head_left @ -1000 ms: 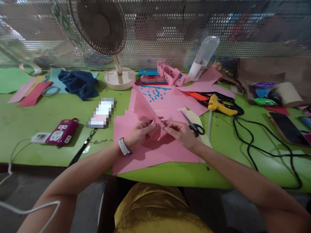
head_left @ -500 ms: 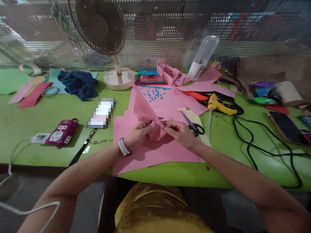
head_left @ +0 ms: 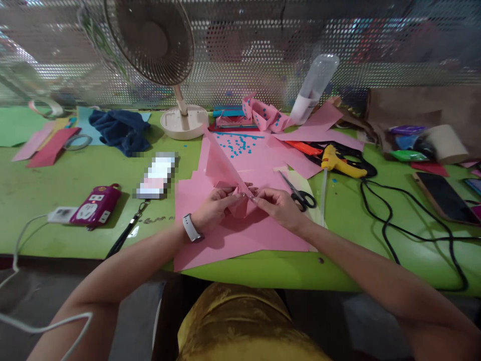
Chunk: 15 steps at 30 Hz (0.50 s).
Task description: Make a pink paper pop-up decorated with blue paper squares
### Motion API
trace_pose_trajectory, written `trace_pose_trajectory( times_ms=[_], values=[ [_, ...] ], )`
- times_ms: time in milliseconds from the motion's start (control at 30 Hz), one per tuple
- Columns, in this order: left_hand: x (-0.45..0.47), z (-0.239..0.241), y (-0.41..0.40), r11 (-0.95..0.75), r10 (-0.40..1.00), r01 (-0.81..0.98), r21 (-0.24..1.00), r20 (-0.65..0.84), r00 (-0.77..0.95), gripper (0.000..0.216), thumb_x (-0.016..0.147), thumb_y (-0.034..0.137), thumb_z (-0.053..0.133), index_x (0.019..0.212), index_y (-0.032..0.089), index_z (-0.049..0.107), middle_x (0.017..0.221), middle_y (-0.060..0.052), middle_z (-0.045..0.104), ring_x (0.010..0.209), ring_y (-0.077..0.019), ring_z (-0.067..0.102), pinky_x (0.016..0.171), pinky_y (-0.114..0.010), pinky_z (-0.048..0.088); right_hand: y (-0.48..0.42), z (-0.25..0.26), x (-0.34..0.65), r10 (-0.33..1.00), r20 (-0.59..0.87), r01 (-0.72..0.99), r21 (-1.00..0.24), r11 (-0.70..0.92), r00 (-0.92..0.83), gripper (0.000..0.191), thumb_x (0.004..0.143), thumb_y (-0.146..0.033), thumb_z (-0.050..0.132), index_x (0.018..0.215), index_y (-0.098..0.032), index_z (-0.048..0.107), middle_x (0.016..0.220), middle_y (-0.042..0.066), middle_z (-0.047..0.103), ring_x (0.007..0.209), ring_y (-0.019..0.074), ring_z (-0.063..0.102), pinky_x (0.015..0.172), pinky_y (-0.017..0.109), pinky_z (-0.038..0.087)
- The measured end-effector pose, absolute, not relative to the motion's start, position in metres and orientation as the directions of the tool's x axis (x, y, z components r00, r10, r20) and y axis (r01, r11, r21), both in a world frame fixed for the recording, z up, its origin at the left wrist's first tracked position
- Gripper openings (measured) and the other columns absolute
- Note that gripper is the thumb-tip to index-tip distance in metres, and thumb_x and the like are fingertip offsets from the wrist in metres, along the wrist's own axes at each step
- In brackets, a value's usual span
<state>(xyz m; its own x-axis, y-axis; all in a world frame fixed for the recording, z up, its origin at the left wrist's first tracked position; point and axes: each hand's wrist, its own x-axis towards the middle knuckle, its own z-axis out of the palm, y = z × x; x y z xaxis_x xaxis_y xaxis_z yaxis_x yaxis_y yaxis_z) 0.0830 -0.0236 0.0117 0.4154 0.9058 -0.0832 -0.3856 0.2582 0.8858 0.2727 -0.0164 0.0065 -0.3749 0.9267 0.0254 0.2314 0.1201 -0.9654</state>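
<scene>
Both hands — left hand (head_left: pixel 215 206) and right hand (head_left: pixel 276 205) — pinch the folded pink paper (head_left: pixel 225 173) together just left of the scissors (head_left: pixel 300 193), steadying its crease — point raised.

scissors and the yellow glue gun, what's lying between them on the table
In the head view, a clear glue stick lies on the green table between the scissors and the yellow glue gun.

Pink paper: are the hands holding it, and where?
Yes. Both the left hand and right hand pinch the folded pink paper at its lower tip.
</scene>
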Motion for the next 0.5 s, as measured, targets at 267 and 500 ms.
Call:
trace_pose_trajectory(
  times_ms=[267,500],
  values=[
    [0.082,0.002,-0.022,0.182,0.933,-0.363,0.914,-0.044,0.357,0.026,0.078,0.033,0.075,0.097,0.015,0.075,0.104,-0.010,0.074,0.101,-0.0209,0.067,0.094,-0.034,0.048,-0.018,0.002,0.272,0.919,0.067,0.285,-0.940,0.190,-0.390,0.023,0.084,-0.038,0.060,0.073,-0.018,0.062,0.073,0.001,0.063,0.070,0.0144,0.054,0.066,0.028,0.042],
    [0.082,0.004,-0.024,0.134,0.943,-0.308,0.942,-0.025,0.333,0.029,0.078,0.039,0.075,0.095,0.015,0.076,0.099,-0.009,0.075,0.095,-0.0198,0.069,0.094,-0.034,0.050,-0.022,0.002,0.270,0.919,0.042,0.296,-0.940,0.169,-0.391,0.025,0.084,-0.040,0.060,0.075,-0.017,0.064,0.074,0.002,0.065,0.068,0.0144,0.055,0.063,0.028,0.043]
  ],
)
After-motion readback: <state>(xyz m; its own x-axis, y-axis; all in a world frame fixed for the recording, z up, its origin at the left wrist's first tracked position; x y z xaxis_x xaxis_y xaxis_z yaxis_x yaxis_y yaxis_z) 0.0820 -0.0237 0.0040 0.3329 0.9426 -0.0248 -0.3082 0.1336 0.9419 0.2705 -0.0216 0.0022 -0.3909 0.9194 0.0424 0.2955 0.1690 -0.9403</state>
